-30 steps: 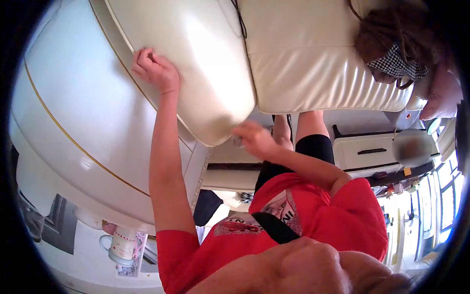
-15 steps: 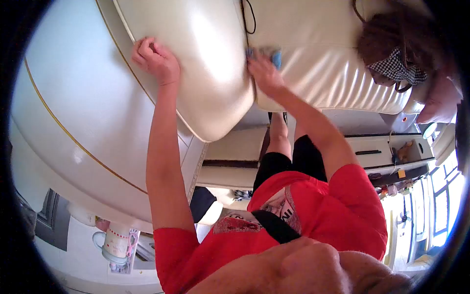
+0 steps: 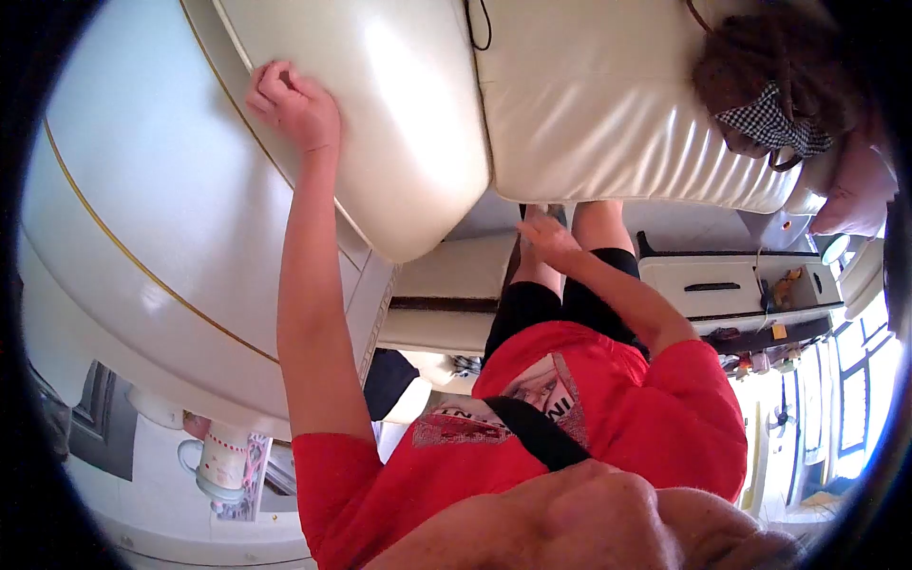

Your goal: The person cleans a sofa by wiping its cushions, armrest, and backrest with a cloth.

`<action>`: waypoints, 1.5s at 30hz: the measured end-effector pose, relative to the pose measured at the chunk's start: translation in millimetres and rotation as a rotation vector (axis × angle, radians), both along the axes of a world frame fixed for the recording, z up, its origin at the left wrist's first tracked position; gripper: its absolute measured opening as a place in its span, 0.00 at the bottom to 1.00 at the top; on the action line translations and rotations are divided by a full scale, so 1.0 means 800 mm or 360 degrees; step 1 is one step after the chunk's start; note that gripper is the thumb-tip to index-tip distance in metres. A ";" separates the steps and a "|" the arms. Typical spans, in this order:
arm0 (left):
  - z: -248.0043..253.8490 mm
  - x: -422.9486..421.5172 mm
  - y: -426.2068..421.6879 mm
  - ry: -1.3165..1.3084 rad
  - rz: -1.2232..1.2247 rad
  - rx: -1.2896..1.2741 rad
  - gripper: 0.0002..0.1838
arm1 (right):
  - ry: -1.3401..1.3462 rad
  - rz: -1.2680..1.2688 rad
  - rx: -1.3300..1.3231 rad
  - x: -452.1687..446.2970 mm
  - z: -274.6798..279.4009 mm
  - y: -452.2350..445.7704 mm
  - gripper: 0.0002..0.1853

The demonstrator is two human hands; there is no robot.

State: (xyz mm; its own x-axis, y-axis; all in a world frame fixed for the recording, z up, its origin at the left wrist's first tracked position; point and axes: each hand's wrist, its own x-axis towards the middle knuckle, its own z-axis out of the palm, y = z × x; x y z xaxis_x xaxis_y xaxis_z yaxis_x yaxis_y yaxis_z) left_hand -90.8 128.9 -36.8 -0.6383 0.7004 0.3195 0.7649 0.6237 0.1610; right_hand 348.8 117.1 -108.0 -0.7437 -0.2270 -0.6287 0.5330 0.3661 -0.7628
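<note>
My left hand (image 3: 296, 106) rests on the cream, leather-like padded cushion (image 3: 413, 123), near its left edge. Its fingers are curled in, and nothing shows in them. My right hand (image 3: 551, 237) is below the front edge of the wide cream seat (image 3: 608, 114), in front of my legs. It is closed on a small greyish-blue cloth (image 3: 558, 215), only partly visible and slightly blurred. A dark seam runs between cushion and seat, with a thin black cord loop (image 3: 486, 33) at its top.
A brown bag or plush item (image 3: 760, 71) with a checked bow lies on the seat's right. A white curved surface with gold trim (image 3: 142, 256) stands at left. A white drawer unit (image 3: 708, 285) is at right, a mug (image 3: 224, 461) lower left.
My right hand has moved off the seam, down and slightly right, past the seat's front edge with the cloth. My left hand has shifted slightly up and left.
</note>
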 end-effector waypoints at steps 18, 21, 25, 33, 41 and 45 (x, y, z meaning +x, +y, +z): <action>-0.007 -0.005 0.002 0.0186 -0.0107 0.0132 0.11 | 0.0637 -0.0064 0.0401 -0.057 -0.047 -0.058 0.08; -0.007 -0.001 0.005 0.0135 -0.0020 0.0128 0.11 | 0.0544 -0.0620 0.0240 -0.043 -0.019 -0.050 0.07; 0.002 0.003 0.001 0.0100 -0.0009 0.0034 0.11 | 0.0796 -0.1252 0.0303 -0.164 0.028 0.079 0.11; -0.011 -0.006 0.004 0.0176 -0.0045 0.0149 0.11 | 0.0905 -0.1261 0.0979 -0.243 -0.083 0.071 0.08; -0.003 0.002 0.005 0.0115 -0.0007 0.0128 0.11 | 0.0587 -0.0896 -0.0234 -0.055 -0.035 -0.097 0.06; -0.006 -0.004 0.000 0.0110 -0.0027 0.0143 0.11 | 0.0082 -0.0430 -0.0474 -0.047 0.027 -0.055 0.10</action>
State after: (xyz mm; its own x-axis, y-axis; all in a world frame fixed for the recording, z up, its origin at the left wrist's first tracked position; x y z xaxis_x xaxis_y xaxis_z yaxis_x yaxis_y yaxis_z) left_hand -94.0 129.2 -41.8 -0.6010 0.6773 0.4243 0.7863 0.5962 0.1621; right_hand 311.6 73.1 -86.7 -0.8304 -0.1856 -0.5253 0.5381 -0.0227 -0.8426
